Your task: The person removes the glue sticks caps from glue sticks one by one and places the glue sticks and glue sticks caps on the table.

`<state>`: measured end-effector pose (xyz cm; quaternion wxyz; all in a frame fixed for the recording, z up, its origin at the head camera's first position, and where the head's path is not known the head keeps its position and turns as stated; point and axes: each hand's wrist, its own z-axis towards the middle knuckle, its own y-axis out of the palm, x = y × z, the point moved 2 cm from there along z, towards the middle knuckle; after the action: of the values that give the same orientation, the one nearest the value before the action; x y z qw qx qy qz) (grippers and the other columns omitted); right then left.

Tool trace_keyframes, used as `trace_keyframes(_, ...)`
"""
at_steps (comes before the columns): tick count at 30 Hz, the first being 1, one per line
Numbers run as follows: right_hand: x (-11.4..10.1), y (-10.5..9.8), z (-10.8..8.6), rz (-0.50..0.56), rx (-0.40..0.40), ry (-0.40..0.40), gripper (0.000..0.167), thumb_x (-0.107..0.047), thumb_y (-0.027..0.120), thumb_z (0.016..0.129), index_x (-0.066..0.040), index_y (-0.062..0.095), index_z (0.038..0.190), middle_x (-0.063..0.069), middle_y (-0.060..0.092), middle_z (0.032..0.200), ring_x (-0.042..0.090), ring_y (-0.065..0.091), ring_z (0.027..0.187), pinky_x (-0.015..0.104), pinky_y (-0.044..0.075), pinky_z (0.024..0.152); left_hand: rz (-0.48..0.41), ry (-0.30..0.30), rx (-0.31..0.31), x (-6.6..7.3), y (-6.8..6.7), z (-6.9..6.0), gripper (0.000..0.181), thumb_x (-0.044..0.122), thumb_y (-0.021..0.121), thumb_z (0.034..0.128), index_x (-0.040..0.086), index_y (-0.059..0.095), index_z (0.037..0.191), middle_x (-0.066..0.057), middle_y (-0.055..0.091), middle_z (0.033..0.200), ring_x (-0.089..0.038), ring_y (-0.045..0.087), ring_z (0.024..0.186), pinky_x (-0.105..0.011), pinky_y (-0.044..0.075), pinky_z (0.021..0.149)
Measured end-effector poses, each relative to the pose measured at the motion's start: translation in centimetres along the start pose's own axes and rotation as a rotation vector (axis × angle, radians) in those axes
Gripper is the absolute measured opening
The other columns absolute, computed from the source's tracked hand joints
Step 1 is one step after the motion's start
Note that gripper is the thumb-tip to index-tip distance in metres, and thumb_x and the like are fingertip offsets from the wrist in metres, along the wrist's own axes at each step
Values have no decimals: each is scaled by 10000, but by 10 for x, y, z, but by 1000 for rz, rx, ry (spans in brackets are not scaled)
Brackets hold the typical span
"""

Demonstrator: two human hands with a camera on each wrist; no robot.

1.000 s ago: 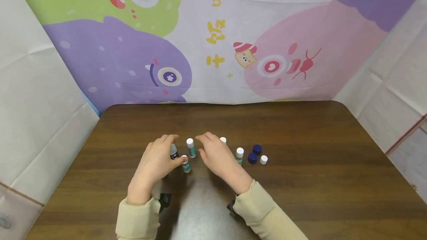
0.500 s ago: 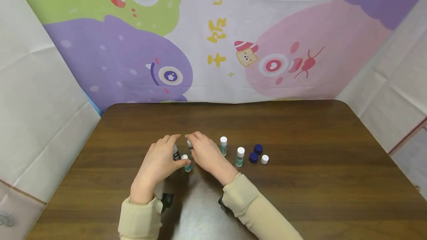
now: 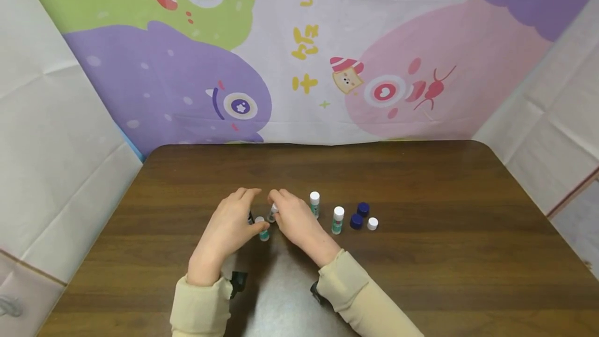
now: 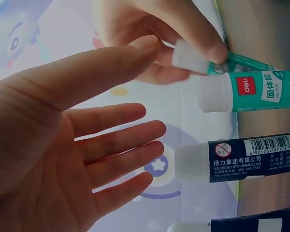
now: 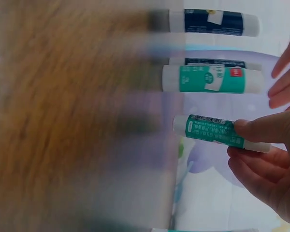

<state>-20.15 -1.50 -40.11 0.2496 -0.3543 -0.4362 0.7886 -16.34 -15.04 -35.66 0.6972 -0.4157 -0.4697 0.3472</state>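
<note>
In the head view, a glue stick (image 3: 272,216) is pinched by the right hand (image 3: 299,219), below the middle. In the left wrist view, the left hand (image 4: 58,145) is spread wide, nothing held. In the right wrist view, the pinched stick is seen tilted, right of the middle.

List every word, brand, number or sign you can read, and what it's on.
"deli": standing green glue stick
"固体胶": same stick
"No.7101": same stick
"GLUE STICK": same stick
"得力集团有限公司": navy glue stick
"0-3": its red sign
"MADE IN CHINA": navy stick
"干饭": patterned cloth, sideways
Held green glue stick, barcode digits, other print: too small or blurred for certainty.
</note>
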Motion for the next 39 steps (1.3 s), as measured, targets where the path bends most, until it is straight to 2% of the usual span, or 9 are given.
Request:
trace_keyframes(7, -3, -19, -13, 53, 99, 19, 219, -58, 691, 776, -119, 545, 928, 1, 588, 852, 140, 596, 756, 244, 484, 618, 12, 28, 39, 4, 2, 1, 601, 196, 783, 687, -7, 533, 1194, -142, 582, 1096, -322, 554, 1005, -448, 409, 902)
trace_keyframes(12, -4, -31, -20, 77, 129, 34, 222, -88, 711, 767, -127, 545, 909, -10, 600, 852, 131, 588, 772, 253, 491, 647, 3, 62, 65, 11, 5, 4, 511, 153, 766, 707, -2, 563, 1150, -125, 592, 1068, -309, 568, 971, -439, 421, 889)
trace_keyframes(19, 0, -43, -27, 249, 194, 65, 241, -89, 741, 737, -132, 532, 851, -34, 580, 840, 86, 535, 717, 223, 467, 644, 1, 118, 145, 19, 8, 7, 319, 114, 755, 721, 28, 616, 995, -67, 611, 913, -211, 562, 772, -400, 449, 831)
trace_keyframes(24, 4, -51, -32, 357, 206, 91, 214, -115, 731, 753, -149, 544, 852, -71, 552, 837, 61, 536, 756, 206, 475, 666, -17, 175, 215, 23, 8, 7, 235, 138, 779, 696, 67, 621, 855, -18, 590, 797, -169, 538, 687, -365, 461, 758)
trace_keyframes(28, 8, -56, -36, 447, 225, 134, 209, -141, 742, 745, -165, 568, 858, -82, 563, 823, 78, 555, 740, 218, 482, 651, -2, 231, 254, 28, 9, 7, 234, 183, 786, 692, 96, 614, 826, 17, 581, 768, -126, 516, 656, -347, 461, 738)
trace_keyframes(34, 10, -61, -37, 535, 206, 140, 203, -178, 735, 755, -174, 568, 871, -71, 606, 858, 53, 560, 723, 257, 501, 640, 54, 264, 281, 30, 6, 6, 238, 202, 785, 695, 126, 597, 821, 43, 571, 751, -102, 513, 657, -336, 443, 782)
trace_keyframes(39, 11, -62, -37, 551, 196, 136, 197, -175, 727, 762, -169, 569, 879, -62, 614, 871, 47, 565, 735, 241, 499, 649, 46, 292, 283, 30, 5, 6, 221, 199, 769, 716, 130, 591, 828, 46, 568, 745, -98, 514, 661, -333, 443, 778)
